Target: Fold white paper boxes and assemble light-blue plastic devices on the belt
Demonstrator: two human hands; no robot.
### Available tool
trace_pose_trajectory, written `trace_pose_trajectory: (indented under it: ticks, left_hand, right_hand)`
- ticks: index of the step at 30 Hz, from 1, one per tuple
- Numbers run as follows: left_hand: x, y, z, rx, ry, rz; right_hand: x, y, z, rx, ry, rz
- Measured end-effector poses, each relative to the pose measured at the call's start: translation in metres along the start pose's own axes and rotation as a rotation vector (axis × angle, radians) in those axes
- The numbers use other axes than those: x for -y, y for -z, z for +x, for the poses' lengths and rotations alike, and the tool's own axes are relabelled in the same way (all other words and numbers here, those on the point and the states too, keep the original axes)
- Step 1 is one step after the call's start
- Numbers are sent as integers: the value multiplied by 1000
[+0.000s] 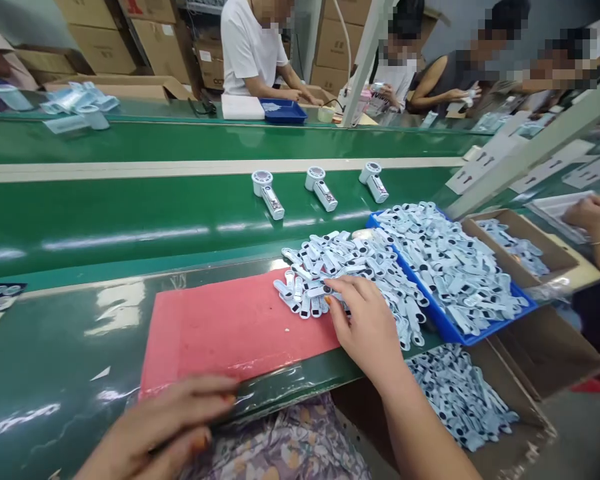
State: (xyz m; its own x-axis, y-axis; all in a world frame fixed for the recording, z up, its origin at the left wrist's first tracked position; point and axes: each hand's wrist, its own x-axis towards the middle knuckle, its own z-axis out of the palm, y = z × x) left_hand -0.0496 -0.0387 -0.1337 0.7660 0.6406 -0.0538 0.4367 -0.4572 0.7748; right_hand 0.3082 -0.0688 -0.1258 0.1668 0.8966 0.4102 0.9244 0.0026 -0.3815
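My right hand (365,323) is at the near edge of a loose pile of small light-blue plastic pieces (350,257), each long and narrow with a dark spot. Its thumb and index finger close around the end of one light-blue plastic piece (316,292). Below the pile lies a red sheet (220,327) on the bench. My left hand (165,427), slightly blurred, hovers by the sheet's lower left corner at the bench edge. Its fingers are stretched out, with nothing seen in them.
A blue tray (433,323) heaped with similar pieces stands right of the pile. More fill a cardboard box (523,400) below and another box (555,240) beside the tray. Three handheld fans (321,189) lie on the green conveyor belt (105,220). Several people work across it; another person's hand (595,217) is at right.
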Motion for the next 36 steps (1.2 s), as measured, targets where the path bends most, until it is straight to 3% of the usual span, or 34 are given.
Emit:
trace_pose_trajectory:
  ticks: [2,5,10,13,17,19,22,26,36]
  left_hand:
    - [8,3,11,-190,159,-66]
    - [8,2,39,-263,280,-220]
    - [-28,-8,87,-192,160,-351]
    - [-50,-15,117,-129,194,-587]
    - [-66,-30,148,87,257,-937]
    - [-68,-36,154,159,310,-1050]
    - [-68,-42,154,230,369,-1200]
    - [-69,-44,150,234,368,-1189]
    - [-69,-46,148,210,281,-960]
  right_hand:
    - [0,1,4,16,-19,-28]
    - [0,-3,8,85,-20,-114]
    - [0,-7,11,96,30,-146]
    - [6,6,8,46,92,-31]
    - [17,26,1,100,184,164]
    - [19,28,-6,118,93,333]
    - [19,22,-18,106,-161,648]
    - [18,10,-32,141,-382,924]
    - [20,-1,-38,154,-564,1425]
